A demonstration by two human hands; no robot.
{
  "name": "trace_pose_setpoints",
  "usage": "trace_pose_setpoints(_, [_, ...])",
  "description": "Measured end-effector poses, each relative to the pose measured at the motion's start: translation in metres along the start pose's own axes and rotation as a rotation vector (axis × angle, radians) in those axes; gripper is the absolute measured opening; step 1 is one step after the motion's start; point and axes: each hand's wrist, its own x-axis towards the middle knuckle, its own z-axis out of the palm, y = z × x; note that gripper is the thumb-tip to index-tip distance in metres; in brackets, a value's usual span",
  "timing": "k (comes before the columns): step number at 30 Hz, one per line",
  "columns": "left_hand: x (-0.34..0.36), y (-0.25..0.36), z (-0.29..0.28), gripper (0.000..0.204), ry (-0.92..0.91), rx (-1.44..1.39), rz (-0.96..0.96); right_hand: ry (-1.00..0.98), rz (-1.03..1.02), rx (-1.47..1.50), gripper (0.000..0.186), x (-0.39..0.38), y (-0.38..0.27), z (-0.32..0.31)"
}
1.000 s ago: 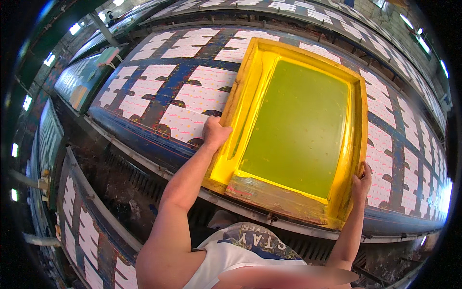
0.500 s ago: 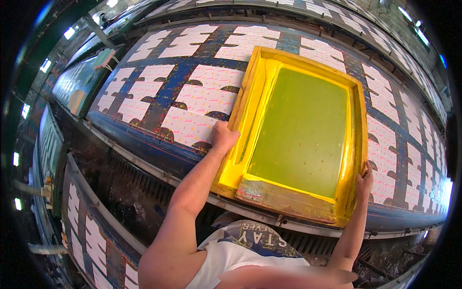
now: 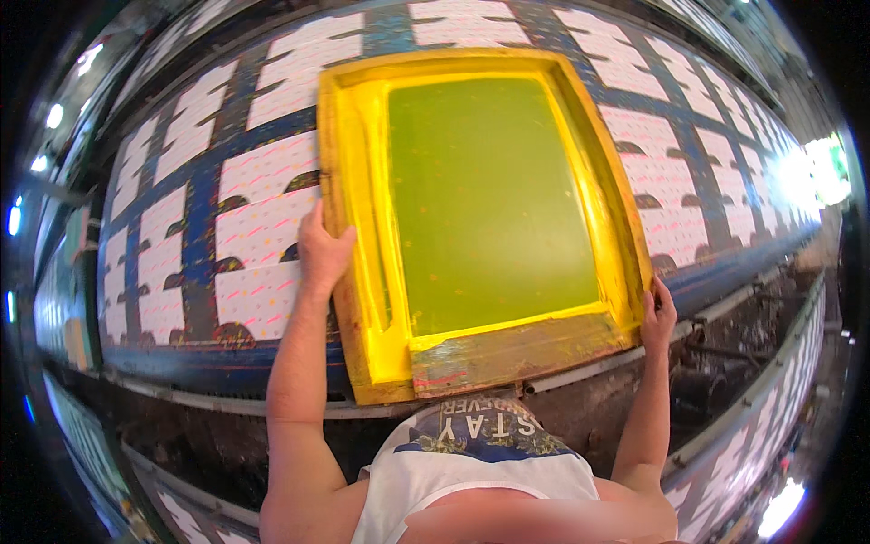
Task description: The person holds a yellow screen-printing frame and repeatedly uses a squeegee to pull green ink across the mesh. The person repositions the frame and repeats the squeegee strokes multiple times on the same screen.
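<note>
A screen printing frame [image 3: 494, 204] with a yellow-stained wooden border and a green mesh lies over the printing table in front of me. Along its near edge runs a brown, stained strip. My left hand [image 3: 324, 249] grips the frame's left side, thumb on the yellow rim and fingers along the outer edge. At the near right corner my right hand [image 3: 659, 313] is closed on the outer edge, its fingertips partly hidden by the rim. Below and around the frame lie white fabric pieces [image 3: 263, 218] with small pink and yellow prints; the frame covers some of them.
The long blue table [image 3: 199, 240] carries rows of white pieces with dark curved cutouts. A metal rail [image 3: 227, 405] follows its near edge, close to my body. Behind me stands another table with white pieces [image 3: 752, 453]. More tables line the far side.
My view has swung to the right, so the frame appears further left and more upright. Both hands keep their hold on the frame's sides.
</note>
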Motion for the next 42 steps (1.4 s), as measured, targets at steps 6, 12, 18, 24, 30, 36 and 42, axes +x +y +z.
trace_pose_setpoints(6, [0.04,0.003,0.006,0.077,-0.033,-0.054,-0.072,0.048,-0.104,-0.1,0.035,-0.004,-0.018,0.007])
trace_pose_setpoints(12, [0.037,0.003,0.008,0.069,-0.077,0.058,0.006,0.053,-0.034,-0.078,0.035,-0.007,-0.023,0.006])
trace_pose_setpoints(18, [0.032,-0.012,0.018,0.064,0.048,-0.045,0.053,0.047,-0.068,-0.014,0.033,-0.007,-0.013,0.005])
trace_pose_setpoints(24, [0.031,0.001,0.009,0.058,0.061,0.004,-0.02,0.119,0.05,0.473,0.03,-0.008,-0.027,-0.004])
trace_pose_setpoints(30, [-0.01,0.014,-0.007,0.053,0.029,-0.107,-0.288,-0.187,-0.507,0.082,0.036,-0.017,-0.096,-0.01])
trace_pose_setpoints(36, [-0.042,0.021,-0.007,0.04,0.017,-0.122,-0.319,-0.579,-0.808,0.177,0.033,-0.048,-0.156,0.009])
trace_pose_setpoints(42, [-0.043,0.028,-0.005,0.038,0.074,-0.095,-0.305,-0.514,-0.871,0.231,0.027,-0.066,-0.179,0.001])
